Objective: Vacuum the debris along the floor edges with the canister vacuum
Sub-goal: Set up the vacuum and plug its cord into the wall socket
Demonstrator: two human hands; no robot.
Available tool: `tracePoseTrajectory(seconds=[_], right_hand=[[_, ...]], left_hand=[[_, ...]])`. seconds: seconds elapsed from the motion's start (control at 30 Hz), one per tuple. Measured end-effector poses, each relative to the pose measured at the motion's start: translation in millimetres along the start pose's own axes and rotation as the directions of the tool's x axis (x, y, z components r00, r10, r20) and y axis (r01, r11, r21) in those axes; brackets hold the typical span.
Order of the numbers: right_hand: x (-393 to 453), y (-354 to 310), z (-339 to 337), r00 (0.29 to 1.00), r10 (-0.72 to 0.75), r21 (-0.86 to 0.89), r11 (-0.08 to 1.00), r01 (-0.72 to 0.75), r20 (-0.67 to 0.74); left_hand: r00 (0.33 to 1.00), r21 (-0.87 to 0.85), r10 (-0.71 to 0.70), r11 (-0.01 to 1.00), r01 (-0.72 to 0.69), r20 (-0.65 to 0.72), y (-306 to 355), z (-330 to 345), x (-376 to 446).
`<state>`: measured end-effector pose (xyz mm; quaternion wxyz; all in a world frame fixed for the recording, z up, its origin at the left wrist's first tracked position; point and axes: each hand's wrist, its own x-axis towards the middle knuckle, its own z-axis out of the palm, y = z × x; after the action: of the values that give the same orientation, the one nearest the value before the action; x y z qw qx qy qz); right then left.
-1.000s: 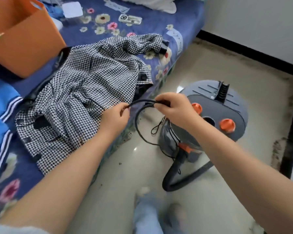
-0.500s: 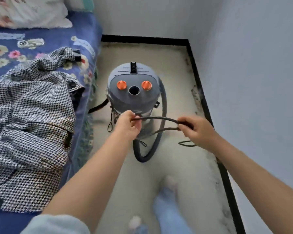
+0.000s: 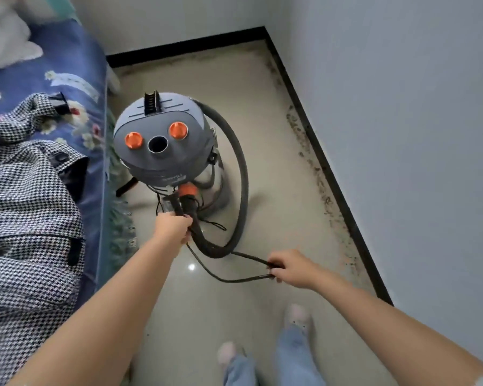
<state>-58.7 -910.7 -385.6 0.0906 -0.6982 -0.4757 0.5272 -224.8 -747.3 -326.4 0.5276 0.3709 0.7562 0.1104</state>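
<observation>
At the left of the frame a houndstooth coat [image 3: 25, 207] lies on the blue flowered bed [image 3: 76, 65]. In the centre stands the grey canister vacuum [image 3: 162, 140], its hose [image 3: 241, 174] looping to the floor. The left hand [image 3: 173, 227] grips the thin black cord [image 3: 221, 277] below the canister. At the lower right, the right hand [image 3: 293, 270] pinches the cord's folded loop. Dark debris [image 3: 324, 188] lies along the black baseboard [image 3: 335, 190].

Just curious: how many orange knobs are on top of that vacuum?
2: left orange knob and right orange knob, either side of the round hole on the lid. None looks hidden.
</observation>
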Motion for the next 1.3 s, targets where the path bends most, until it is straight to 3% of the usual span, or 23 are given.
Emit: tracePoseTrajectory(seconds=[0.17, 0.33, 0.5, 0.6, 0.67, 0.8, 0.93, 1.03, 1.13, 1.3], right_hand=[[25, 59, 39, 0.967, 0.107, -0.147, 0.986, -0.074, 0.232], [28, 107, 53, 0.936, 0.104, -0.24, 0.97, -0.021, 0.337], [50, 131, 49, 0.972, 0.137, -0.254, 0.963, -0.085, 0.192], [60, 146, 38, 0.965, 0.246, -0.296, 0.932, -0.21, 0.089], [61, 156, 27, 0.946, 0.308, -0.363, 0.897, -0.252, 0.105], [44, 158, -5, 0.887, 0.344, -0.426, 0.883, -0.195, 0.307], [26, 124, -44, 0.788, 0.358, -0.305, 0.925, -0.226, 0.502], [32, 95, -53, 0.871, 0.232, -0.18, 0.969, -0.168, 0.432], [46, 76, -36, 0.944, 0.15, -0.092, 0.987, -0.128, 0.293], [67, 58, 26, 0.973, 0.071, -0.261, 0.965, -0.011, 0.222]], left_hand=[[0.991, 0.343, -0.13, 0.933, 0.112, 0.031, -38, 39, 9], [0.988, 0.391, -0.156, 0.911, 0.135, 0.021, -68, 93, 22], [0.995, 0.373, -0.078, 0.923, 0.097, -0.066, -92, 114, 56], [0.994, 0.321, -0.063, 0.943, 0.089, -0.091, -105, 115, 67], [0.993, 0.281, -0.105, 0.953, 0.118, -0.061, -110, 120, 68], [0.995, 0.269, -0.097, 0.959, 0.089, 0.017, -113, 132, 62], [0.998, 0.279, -0.062, 0.959, 0.055, 0.018, -112, 126, 55], [0.979, 0.193, -0.199, 0.96, 0.204, -0.041, -121, 111, 55], [0.946, -0.12, -0.324, 0.94, 0.319, -0.021, -133, 90, 60], [0.966, -0.266, -0.241, 0.941, 0.209, -0.097, -154, 40, 70]])
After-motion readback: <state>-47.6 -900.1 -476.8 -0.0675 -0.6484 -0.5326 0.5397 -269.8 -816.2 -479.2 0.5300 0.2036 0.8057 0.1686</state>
